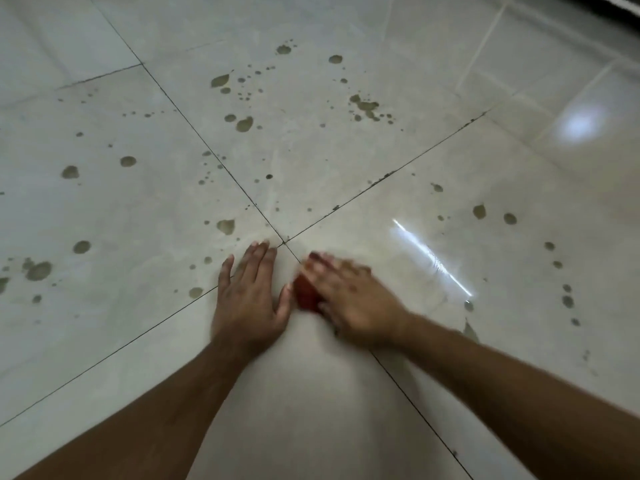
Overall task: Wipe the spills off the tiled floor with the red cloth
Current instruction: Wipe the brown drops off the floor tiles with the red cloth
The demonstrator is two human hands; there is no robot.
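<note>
— Why is the left hand point(250, 295) just lying there?

— My guess is it's a prop. It's flat on the tiled floor point(311, 393), fingers spread and relaxed, gripping nothing, which looks like a way of carrying weight while leaning forward.

— And the red cloth point(305, 294)?

— Under the right hand point(349, 298), just past the crossing of the grout lines, at about 3 o'clock from the left hand's thumb. Only a small red bunch shows between the 2 hands. The right hand lies over it with fingers stretched out, pressing down rather than clenching. It's blurred, so I can't tell how much of the cloth the fingers actually hook. Pressing flat would make sense for a wipe.

— How many cloths?

— 1, and 2 hands.

— And the spills point(245, 124)?

— Too many to count exactly: brownish drops and blots, well over 20. They fan from about 8 o'clock round through 12 to 3 o'clock of the hands. The bigger blots sit toward 10 and 12 o'clock; a thinner string runs down the right side.

— Much done?

— The patch nearest the person looks clean, but I'd judge most of the wiping is ahead.
</note>
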